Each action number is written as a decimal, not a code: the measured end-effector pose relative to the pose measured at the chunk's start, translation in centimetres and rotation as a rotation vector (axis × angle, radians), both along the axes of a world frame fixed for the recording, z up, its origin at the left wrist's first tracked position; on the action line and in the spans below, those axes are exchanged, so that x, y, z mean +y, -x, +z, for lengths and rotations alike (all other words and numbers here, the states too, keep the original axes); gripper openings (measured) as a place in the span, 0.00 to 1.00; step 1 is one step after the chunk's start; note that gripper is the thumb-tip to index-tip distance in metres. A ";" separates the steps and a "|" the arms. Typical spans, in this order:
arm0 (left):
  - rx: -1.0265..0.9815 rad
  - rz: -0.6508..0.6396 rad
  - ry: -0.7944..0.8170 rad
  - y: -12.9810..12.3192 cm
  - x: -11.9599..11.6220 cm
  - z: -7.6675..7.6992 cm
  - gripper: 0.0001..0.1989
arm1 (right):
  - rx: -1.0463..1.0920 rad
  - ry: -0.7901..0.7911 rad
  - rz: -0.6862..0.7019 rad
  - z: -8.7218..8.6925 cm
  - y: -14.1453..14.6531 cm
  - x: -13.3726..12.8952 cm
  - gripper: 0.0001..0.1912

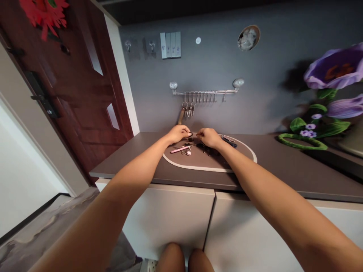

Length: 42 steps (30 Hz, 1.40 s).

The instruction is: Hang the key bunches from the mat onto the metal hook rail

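Observation:
My left hand [178,134] is above the oval mat [195,166], thumb and fingers pinched on a small dark piece with a metallic glint [190,137]; its exact kind is too small to make out. Close beside it, my right hand [209,138] has its fingers curled in, and what they grip is hidden. Dark keys or trinkets [207,151] lie under the right hand. Nearer the left hand is a bunch of keys and charms [187,151] with a pink stick-shaped piece [179,149]. A dark folded item [229,141] rests right of my right hand.
On the wall, a clear hook rail [205,91] carries several keys on rings [188,109] and a brown strap [181,115]. A switch panel [170,45] is higher up. Purple artificial flowers [334,71] stand right on the counter [283,170]; a dark red door [82,94] is left.

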<state>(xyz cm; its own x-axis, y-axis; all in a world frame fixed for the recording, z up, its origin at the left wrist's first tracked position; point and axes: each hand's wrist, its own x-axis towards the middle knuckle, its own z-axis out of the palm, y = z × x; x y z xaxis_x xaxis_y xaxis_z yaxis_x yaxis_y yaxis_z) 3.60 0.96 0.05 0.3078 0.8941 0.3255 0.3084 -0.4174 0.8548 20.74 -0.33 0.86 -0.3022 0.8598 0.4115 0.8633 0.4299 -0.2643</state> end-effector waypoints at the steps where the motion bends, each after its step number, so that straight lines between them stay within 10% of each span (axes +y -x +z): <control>1: -0.053 -0.019 0.038 0.0 0.0 0.1 0.07 | 0.007 0.004 0.001 0.1 0.0 -0.1 0.08; 12: -0.313 -0.127 0.098 -0.1 -0.3 1.1 0.11 | 0.364 0.033 0.064 0.7 0.5 -0.7 0.12; 22: -0.331 -0.156 -0.067 -0.1 0.1 1.2 0.14 | 1.024 0.419 0.198 1.3 1.2 -2.0 0.06; 42: -0.217 -0.054 -0.204 -0.1 -0.5 1.6 0.13 | 1.300 0.512 0.257 1.9 0.7 -2.4 0.01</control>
<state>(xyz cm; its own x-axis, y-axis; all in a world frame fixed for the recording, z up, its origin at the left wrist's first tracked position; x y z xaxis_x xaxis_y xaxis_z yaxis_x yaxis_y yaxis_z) 3.69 0.47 1.68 0.2563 0.7876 0.5603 0.1003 -0.5982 0.7950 20.02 -2.74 2.72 -0.1240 0.9761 0.1783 -0.1975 0.1519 -0.9685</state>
